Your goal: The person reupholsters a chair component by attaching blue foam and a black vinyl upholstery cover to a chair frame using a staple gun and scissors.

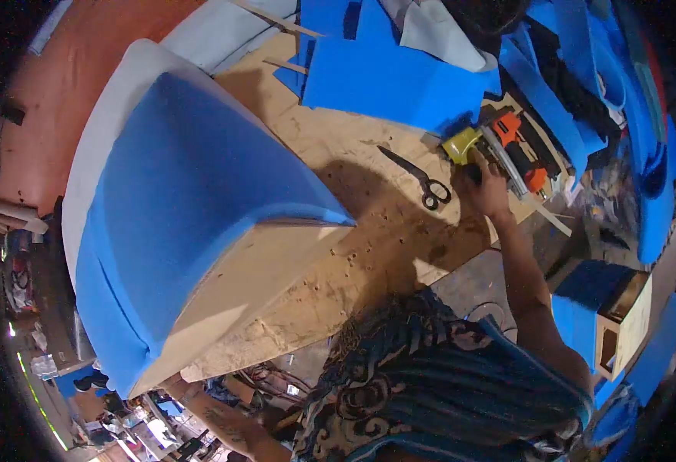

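Right hand [490, 187]: at yellow handheld tool [461, 145], grip unclear.
Left hand [173, 385]: grip hidden.
Pale wooden piece [257, 266]: blue covering [176, 192] on, side bare.

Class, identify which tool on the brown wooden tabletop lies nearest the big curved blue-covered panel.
The dark metal scissors with two looped handles; the yellow-headed tool and the orange-and-black tool lie farther from that panel, beside the right hand.

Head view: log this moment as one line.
Right hand at yellow tool; left hand partly hidden by blue-covered panel; scissors on wooden board
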The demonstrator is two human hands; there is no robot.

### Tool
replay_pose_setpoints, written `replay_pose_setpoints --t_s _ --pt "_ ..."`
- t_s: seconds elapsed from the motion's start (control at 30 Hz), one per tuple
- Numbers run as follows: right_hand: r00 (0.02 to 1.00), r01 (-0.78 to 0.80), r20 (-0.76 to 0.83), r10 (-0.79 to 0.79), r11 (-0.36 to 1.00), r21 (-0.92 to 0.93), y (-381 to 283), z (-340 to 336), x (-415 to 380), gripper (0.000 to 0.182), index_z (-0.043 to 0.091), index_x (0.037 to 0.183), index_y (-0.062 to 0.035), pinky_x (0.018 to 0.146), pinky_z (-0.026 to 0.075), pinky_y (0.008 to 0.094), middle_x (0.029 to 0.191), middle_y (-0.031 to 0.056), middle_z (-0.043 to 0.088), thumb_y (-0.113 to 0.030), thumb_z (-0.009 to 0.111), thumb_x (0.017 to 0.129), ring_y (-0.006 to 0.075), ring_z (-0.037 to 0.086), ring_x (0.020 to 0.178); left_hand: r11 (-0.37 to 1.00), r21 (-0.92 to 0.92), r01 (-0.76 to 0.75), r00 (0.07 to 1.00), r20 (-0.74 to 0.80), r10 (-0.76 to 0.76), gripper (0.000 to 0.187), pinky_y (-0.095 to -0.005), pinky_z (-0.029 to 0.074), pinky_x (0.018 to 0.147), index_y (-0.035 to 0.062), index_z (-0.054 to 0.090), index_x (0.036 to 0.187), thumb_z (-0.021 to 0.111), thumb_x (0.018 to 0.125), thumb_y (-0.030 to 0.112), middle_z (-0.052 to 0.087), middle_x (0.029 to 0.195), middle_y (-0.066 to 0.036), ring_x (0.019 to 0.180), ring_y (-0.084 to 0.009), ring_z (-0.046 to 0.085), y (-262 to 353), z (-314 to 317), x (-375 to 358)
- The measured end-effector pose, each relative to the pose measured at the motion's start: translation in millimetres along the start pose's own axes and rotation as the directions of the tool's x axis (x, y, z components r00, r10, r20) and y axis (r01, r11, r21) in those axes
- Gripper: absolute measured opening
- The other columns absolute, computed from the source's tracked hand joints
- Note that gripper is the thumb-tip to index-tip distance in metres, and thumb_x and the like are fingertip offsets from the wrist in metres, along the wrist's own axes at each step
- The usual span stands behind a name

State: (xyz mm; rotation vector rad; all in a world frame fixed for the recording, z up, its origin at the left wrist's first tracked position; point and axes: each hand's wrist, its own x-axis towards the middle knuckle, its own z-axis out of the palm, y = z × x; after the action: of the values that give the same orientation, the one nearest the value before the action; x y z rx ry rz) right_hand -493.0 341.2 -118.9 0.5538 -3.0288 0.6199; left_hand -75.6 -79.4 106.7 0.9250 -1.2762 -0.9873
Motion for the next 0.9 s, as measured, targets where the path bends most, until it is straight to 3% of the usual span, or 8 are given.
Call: replay_pose_setpoints --t_s 0.3,0.33,0.53,0.6,0.67,0.73,0.8,0.9 --pt "0.991 0.12 0.05 -0.128 0.983 0.141 -42 -9 -30 0.055 0.037 0.131 -0.0205 0.08 0.044 0.0434 0.109 0.0201 0.053 -0.021 0.057 0.079 0.0366 0.053 0.096 0.957 -0.265 0.119 0.968 -0.185 -0.172 0.065 -0.037 0.018 0.106 0.0001 0.028 0.133 0.028 0.09 0.05 0.029 0.138 -0.014 0.127 -0.0258 0.027 95 3 58" --pt "0.989 0.069 0.119 -0.087 0.987 0.143 -48 -15 -28 0.056 0.037 0.131 -0.0207 0.081 0.043 0.0434 0.109 0.0202 0.053 -0.022 0.057 0.079 0.0362 0.054 0.096 0.924 -0.295 0.244 0.966 0.151 -0.208 0.064 -0.0356 0.02 0.105 0.0012 0.028 0.133 0.035 0.09 0.047 0.029 0.138 -0.013 0.126 -0.0241 0.028 75 -79 118" --pt "0.97 0.141 0.18 -0.161 0.983 0.116 -102 -61 30 0.048 0.041 0.127 -0.012 0.083 0.043 0.037 0.114 0.0195 0.053 -0.031 0.053 0.085 0.0282 0.058 0.093 0.985 0.155 0.071 0.898 0.42 -0.13 0.062 -0.0347 0.021 0.104 0.0025 0.029 0.134 0.041 0.089 0.043 0.03 0.137 -0.012 0.125 -0.0228 0.029 82 -64 125" --pt "0.967 0.243 -0.177 -0.185 0.442 0.864 -174 -89 57 0.05 0.037 0.13 -0.006 0.095 0.034 0.0317 0.125 0.0139 0.046 -0.034 0.046 0.09 0.0191 0.044 0.113 0.965 0.259 0.038 0.859 0.484 -0.164 0.061 -0.0344 0.021 0.104 0.003 0.029 0.134 0.042 0.088 0.042 0.03 0.137 -0.011 0.124 -0.0223 0.03 80 -59 127" --pt "0.965 0.248 -0.247 -0.089 -0.003 0.969 -236 -95 75 0.055 0.028 0.134 -0.0045 0.101 0.026 0.0332 0.135 0.0127 0.034 -0.038 0.038 0.092 0.0217 0.034 0.122 0.944 0.328 0.023 0.834 0.515 -0.199 0.061 -0.034 0.021 0.103 0.0034 0.029 0.134 0.044 0.088 0.04 0.031 0.137 -0.011 0.124 -0.0219 0.03 78 -56 127" --pt "0.921 0.2 -0.156 -0.356 0.092 0.975 -295 -90 44 0.061 0.018 0.136 -0.0019 0.104 0.019 0.0334 0.139 0.0141 0.025 -0.041 0.033 0.092 0.0234 0.027 0.127 0.928 0.373 0.005 0.815 0.536 -0.219 0.061 -0.0337 0.022 0.103 0.0039 0.029 0.134 0.046 0.087 0.039 0.031 0.136 -0.011 0.123 -0.0214 0.031 79 -53 127" --pt "0.675 0.597 -0.306 -0.672 0.253 0.761 -327 -70 19 0.059 0.011 0.137 -0.0004 0.107 0.009 0.033 0.143 0.0153 0.014 -0.034 0.03 0.092 0.0256 0.011 0.132 0.911 0.412 -0.03 0.802 0.554 -0.225 0.06 -0.0334 0.022 0.103 0.0048 0.029 0.134 0.048 0.087 0.037 0.031 0.136 -0.01 0.123 -0.0209 0.031 84 -45 128" --pt "0.635 0.472 -0.336 -0.696 0.006 0.881 -319 -71 18 0.058 0.013 0.136 0.0021 0.107 0.008 0.0344 0.142 0.0184 0.015 -0.035 0.024 0.093 0.0285 0.013 0.132 0.9 0.435 -0.024 0.791 0.559 -0.249 0.06 -0.033 0.023 0.102 0.0071 0.029 0.135 0.05 0.086 0.033 0.031 0.137 -0.01 0.123 -0.0203 0.031 83 -49 118"
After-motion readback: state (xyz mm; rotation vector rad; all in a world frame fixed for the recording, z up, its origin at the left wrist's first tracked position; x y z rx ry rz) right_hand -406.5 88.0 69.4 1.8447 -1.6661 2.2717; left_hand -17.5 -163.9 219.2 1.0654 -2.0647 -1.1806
